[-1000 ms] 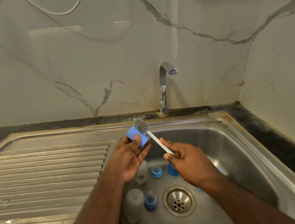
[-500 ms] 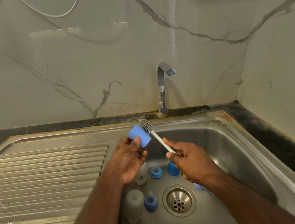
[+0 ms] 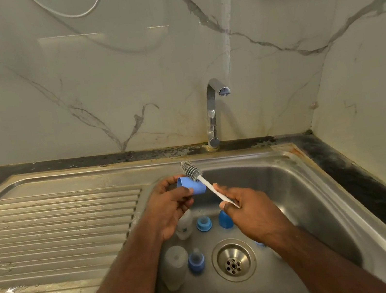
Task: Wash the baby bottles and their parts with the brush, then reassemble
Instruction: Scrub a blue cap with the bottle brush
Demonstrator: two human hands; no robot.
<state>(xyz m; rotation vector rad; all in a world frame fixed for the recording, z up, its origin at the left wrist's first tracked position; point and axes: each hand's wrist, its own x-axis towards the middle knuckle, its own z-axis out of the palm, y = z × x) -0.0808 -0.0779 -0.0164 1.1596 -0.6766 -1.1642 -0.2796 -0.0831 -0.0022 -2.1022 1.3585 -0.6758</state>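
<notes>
Grey-bristled brush (image 3: 201, 181) angled up-left, right hand (image 3: 248, 210) gripping.

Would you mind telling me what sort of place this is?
Most likely a home kitchen: a steel sink with a ribbed drainboard, a tap on a dark counter, and marble-look wall tiles.

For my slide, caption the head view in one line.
Over the sink, the left hand holds a blue cap while the right hand works a brush against it.
</notes>
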